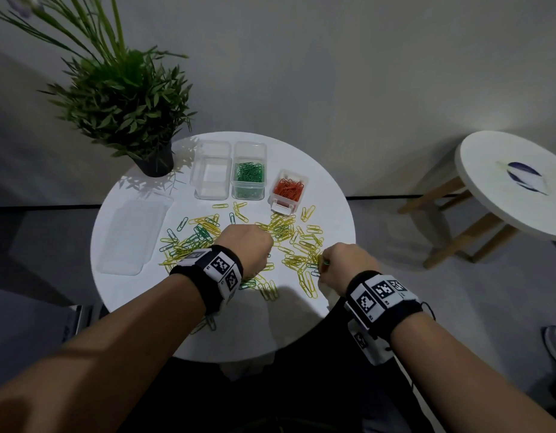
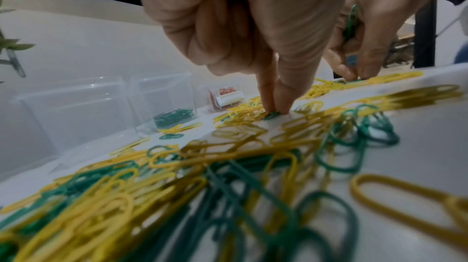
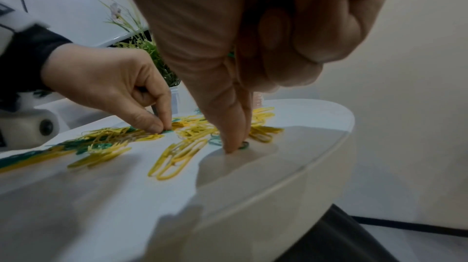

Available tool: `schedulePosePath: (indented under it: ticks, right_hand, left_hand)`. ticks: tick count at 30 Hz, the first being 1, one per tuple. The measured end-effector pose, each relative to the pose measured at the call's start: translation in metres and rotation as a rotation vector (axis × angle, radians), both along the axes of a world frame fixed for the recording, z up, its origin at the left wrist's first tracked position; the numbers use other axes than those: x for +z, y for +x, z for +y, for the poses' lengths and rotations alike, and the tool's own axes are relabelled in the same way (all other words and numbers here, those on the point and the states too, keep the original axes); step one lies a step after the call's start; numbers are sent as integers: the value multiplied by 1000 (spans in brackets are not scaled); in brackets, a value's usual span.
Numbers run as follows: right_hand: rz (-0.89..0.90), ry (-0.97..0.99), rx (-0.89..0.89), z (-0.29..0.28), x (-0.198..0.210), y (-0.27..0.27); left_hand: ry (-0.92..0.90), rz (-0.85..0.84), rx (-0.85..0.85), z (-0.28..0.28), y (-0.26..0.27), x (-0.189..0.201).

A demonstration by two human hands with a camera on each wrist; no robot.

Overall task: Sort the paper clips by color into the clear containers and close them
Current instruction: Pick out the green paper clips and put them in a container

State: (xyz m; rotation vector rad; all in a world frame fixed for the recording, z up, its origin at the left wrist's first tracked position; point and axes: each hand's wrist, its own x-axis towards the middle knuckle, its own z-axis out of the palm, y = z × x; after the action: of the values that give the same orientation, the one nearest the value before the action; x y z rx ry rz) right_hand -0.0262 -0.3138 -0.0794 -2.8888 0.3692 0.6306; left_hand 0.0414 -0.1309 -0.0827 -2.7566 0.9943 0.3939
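On the round white surface (image 1: pixel 320 320), the right hand (image 1: pixel 348 264) is pinching a green clip (image 3: pixel 244 144) in a narrow grip while holding more green clips, the left hand (image 1: pixel 245 248) is pinching another green clip (image 2: pixel 272 115), and beyond are lying yellow clips (image 1: pixel 301 239) and three open containers (image 1: pixel 248 170).

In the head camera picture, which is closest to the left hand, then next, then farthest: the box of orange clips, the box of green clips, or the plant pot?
From the left hand:
1. Box of orange clips, ahead and to its right.
2. Box of green clips, straight ahead, only a little farther.
3. Plant pot, at the table's far left edge.
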Motion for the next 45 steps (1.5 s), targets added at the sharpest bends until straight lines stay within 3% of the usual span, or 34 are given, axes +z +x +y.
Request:
schedulePosePath:
  ticks: [5, 10, 15, 19, 22, 26, 29, 33, 36, 40, 42, 45]
  right_hand:
    - [-11, -41, 55, 1, -2, -8]
    - [104, 28, 24, 6, -4, -3]
    - [136, 46, 68, 5, -6, -6]
    - [105, 15, 105, 6, -5, -15]
    - [75, 112, 25, -2, 2, -14]
    - [-19, 271, -56, -17, 8, -3]
    - [-181, 702, -495, -23, 6, 4]
    - [-104, 1155, -838, -27, 3, 3]
    - [-12, 1257, -843, -34, -6, 5]
    - [63, 1221, -732, -34, -14, 10]
    - [102, 1154, -680, -34, -14, 12]
    - [129, 1151, -730, -36, -14, 14]
  left_hand:
    - [86, 2, -92, -5, -4, 3]
    - [94, 26, -114, -8, -3, 3]
    - [37, 53, -88, -4, 0, 3]
    - [-165, 102, 62, 6, 4, 3]
    - [-268, 128, 153, 16, 11, 6]
    - [-270, 136, 195, 17, 13, 5]
    - [-226, 122, 174, 9, 7, 4]
    - [-88, 39, 65, -3, 2, 3]
    - [-35, 32, 30, -7, 4, 3]
    - [-5, 20, -6, -10, 5, 3]
    - [-95, 38, 56, -8, 6, 2]
    - [-361, 168, 308, 2, 13, 0]
